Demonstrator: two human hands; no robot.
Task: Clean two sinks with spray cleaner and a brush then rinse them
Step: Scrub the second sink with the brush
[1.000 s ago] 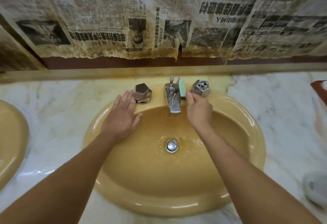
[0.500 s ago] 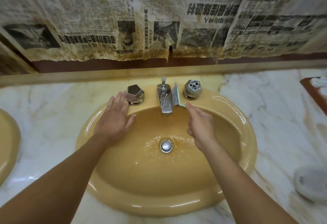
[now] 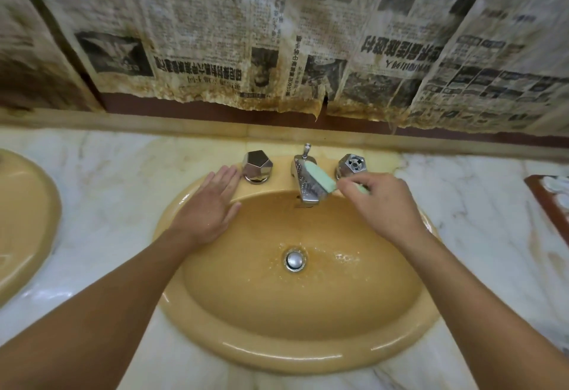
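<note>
A yellow oval sink point(image 3: 197, 322) fills the middle of the head view, wet around its metal drain point(image 3: 294, 259). My right hand point(image 3: 385, 201) is shut on the handle of a pale green brush point(image 3: 320, 177), whose head lies tilted across the top of the chrome faucet spout point(image 3: 303, 189). My left hand point(image 3: 209, 205) rests flat with fingers spread on the sink's back left rim, just left of the left faucet knob point(image 3: 257, 165). The right faucet knob point(image 3: 352, 165) stands behind my right hand. A second yellow sink point(image 3: 21, 214) shows at the left edge.
White marble counter point(image 3: 107, 192) surrounds both sinks. Stained newspaper point(image 3: 277, 51) covers the wall behind, hanging down to just above the backsplash ledge. A brown tray point(image 3: 551, 198) with white items sits at the right edge.
The brush has gone from the gap right of the spout up onto the spout's top, and my right hand has shifted right. My left hand stays on the rim. The view shifted right.
</note>
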